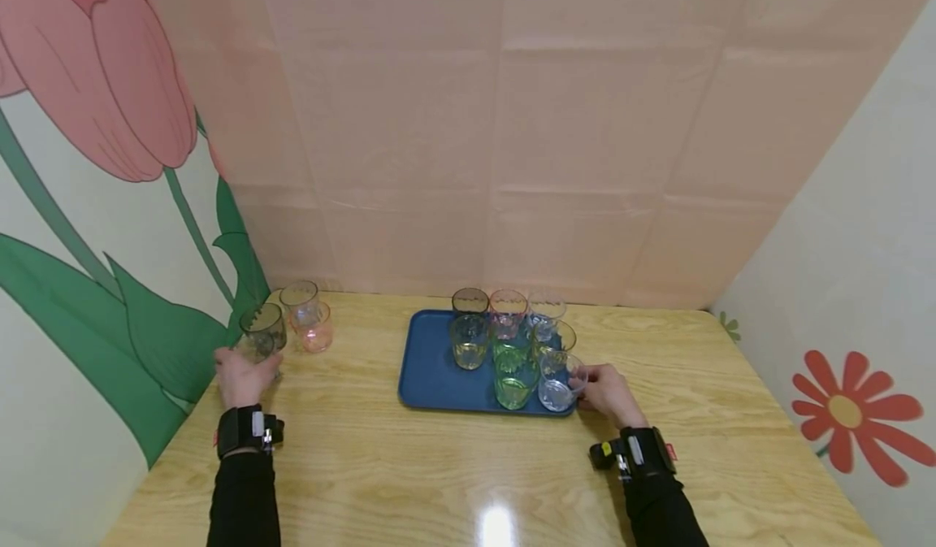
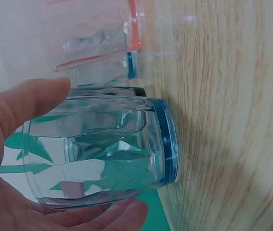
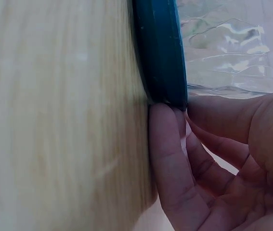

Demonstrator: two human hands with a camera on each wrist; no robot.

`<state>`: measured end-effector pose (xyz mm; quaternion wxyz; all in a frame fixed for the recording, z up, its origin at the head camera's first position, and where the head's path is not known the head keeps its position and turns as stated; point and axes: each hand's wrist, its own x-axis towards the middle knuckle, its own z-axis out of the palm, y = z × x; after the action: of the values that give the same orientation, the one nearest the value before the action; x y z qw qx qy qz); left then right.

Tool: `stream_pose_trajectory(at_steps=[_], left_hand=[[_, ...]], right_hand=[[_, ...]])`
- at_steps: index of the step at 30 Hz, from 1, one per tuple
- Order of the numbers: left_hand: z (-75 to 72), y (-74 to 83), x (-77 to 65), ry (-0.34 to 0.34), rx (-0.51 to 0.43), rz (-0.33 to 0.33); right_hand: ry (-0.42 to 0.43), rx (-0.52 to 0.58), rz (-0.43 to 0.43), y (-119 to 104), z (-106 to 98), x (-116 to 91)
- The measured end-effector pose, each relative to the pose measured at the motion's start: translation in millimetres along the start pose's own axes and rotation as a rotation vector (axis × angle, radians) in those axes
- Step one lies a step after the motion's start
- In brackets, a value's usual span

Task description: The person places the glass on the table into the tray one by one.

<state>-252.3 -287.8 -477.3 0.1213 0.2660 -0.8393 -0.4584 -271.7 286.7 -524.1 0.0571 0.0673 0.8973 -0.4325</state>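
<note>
At the left end of the table, my left hand (image 1: 244,376) holds a clear, bluish-based drinking glass (image 2: 102,151), thumb on one side and fingers curled round the other. Just behind it stands a dark grey glass (image 1: 265,323). My right hand (image 1: 608,391) is at the near right corner of the blue tray (image 1: 427,378). Its thumb and a finger pinch the tray's rim (image 3: 167,57) in the right wrist view. A clear glass (image 1: 559,380) stands on the tray right beside those fingertips. Next to that glass is a green glass (image 1: 514,384).
A pink glass (image 1: 316,332) and a clear glass (image 1: 298,299) stand behind the left hand. Several more tinted glasses, including a yellowish one (image 1: 470,348), crowd the tray's middle and right. Walls border the table (image 1: 380,474) at the back and sides.
</note>
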Motion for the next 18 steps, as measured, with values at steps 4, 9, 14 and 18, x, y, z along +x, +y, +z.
stream_pose_trajectory(at_steps=[4,9,14,18], left_hand=[[-1.1,1.7,-3.0,0.012,-0.035,-0.002],[-1.0,4.3,-4.9,0.052,-0.077,-0.011],[0.4,9.2,-5.3,0.110,-0.121,-0.015],[1.4,15.0,-5.8,0.142,-0.142,0.009]], right_hand=[[0.002,0.004,0.007,0,1,0],[-0.003,0.006,0.014,0,1,1],[-0.007,0.013,0.033,-1,0,0],[-0.011,-0.005,0.036,-2,-1,1]])
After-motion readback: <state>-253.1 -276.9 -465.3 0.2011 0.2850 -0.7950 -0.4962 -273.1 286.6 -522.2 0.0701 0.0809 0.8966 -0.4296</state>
